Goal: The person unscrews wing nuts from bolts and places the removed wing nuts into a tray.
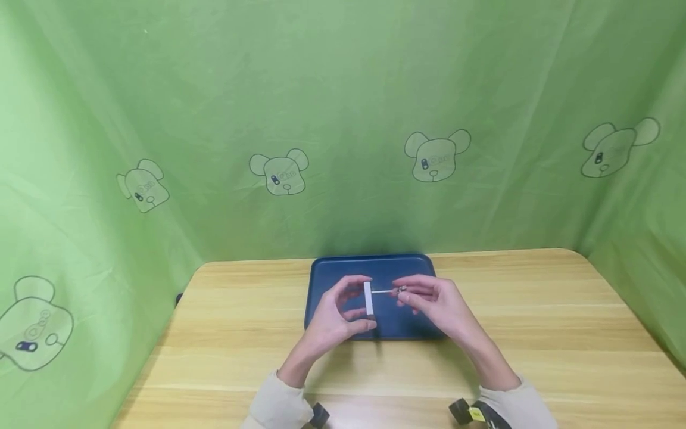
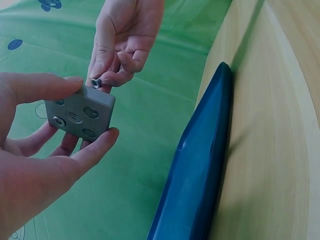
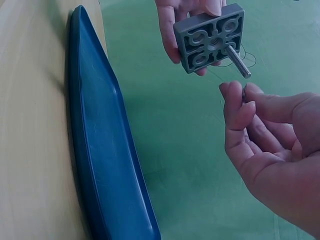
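My left hand (image 1: pixel 331 319) grips a grey square block (image 2: pixel 82 116) by its edges, held up over the blue tray (image 1: pixel 327 271). Round holes pierce the block near its corners and at its threaded centre; its other face, in the right wrist view, is ribbed. Through one corner hole runs a threaded bolt (image 3: pixel 240 64), its head (image 2: pixel 59 121) on the left-hand side and its shank pointing toward my right hand (image 1: pixel 442 302). Between thumb and fingertips, the right hand pinches a small metal nut (image 2: pixel 96 83), close to the bolt's free end.
A wooden table (image 1: pixel 536 322) lies beneath, with the tray near its far edge. Green curtains (image 1: pixel 354 89) printed with bear faces surround the table at the back and sides. Dark wrist devices (image 1: pixel 320 415) sit at both sleeves.
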### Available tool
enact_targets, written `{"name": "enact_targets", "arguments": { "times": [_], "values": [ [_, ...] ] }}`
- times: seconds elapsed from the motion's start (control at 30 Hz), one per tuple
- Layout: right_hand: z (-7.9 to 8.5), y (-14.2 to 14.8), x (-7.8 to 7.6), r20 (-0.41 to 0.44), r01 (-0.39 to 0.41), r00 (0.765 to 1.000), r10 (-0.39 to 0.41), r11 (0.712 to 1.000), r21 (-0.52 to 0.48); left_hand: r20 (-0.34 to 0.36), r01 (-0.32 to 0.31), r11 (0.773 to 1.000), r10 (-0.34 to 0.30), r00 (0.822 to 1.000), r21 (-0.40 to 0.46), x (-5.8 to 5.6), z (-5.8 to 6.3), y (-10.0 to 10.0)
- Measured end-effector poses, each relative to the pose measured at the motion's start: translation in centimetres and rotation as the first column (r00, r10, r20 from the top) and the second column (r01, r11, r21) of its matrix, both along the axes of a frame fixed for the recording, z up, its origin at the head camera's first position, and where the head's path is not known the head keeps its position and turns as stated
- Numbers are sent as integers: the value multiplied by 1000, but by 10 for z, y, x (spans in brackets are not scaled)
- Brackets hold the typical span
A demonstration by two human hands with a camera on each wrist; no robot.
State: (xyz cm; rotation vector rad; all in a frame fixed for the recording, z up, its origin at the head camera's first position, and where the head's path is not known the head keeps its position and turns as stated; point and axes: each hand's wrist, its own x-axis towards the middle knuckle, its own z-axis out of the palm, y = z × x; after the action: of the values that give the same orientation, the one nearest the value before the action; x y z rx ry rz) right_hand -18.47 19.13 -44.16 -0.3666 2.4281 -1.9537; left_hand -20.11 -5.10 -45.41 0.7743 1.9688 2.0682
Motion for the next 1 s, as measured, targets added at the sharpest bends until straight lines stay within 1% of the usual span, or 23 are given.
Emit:
{"name": "enact_targets", "arguments": {
  "times": [0.23,0.3,0.5,0.7,0.8,0.9,1.0],
  "values": [
    [-6,3,-3,-4,12,1000,-12,1000,24,86,33,999,-32,996,-11,7,-3,-3],
    [-8,4,-4,1,25,1000,-25,999,35,90,40,999,-38,995,-16,9,-5,-3],
    [-19,10,-8,-18,72,997,-71,994,86,79,100,994,-97,992,-43,14,-14,0],
    [-24,12,-13,-32,63,998,-60,992,108,89,144,988,-140,986,-49,24,-28,3],
    [-26,10,-19,-46,62,997,-56,987,151,96,171,984,-166,981,-42,28,-36,4],
    [-28,6,-25,-71,50,997,-35,974,219,113,185,982,-179,977,-41,33,-43,5],
    [-31,1,-32,-122,39,993,1,944,326,135,200,979,-193,972,-36,39,-49,6]
  ]
}}
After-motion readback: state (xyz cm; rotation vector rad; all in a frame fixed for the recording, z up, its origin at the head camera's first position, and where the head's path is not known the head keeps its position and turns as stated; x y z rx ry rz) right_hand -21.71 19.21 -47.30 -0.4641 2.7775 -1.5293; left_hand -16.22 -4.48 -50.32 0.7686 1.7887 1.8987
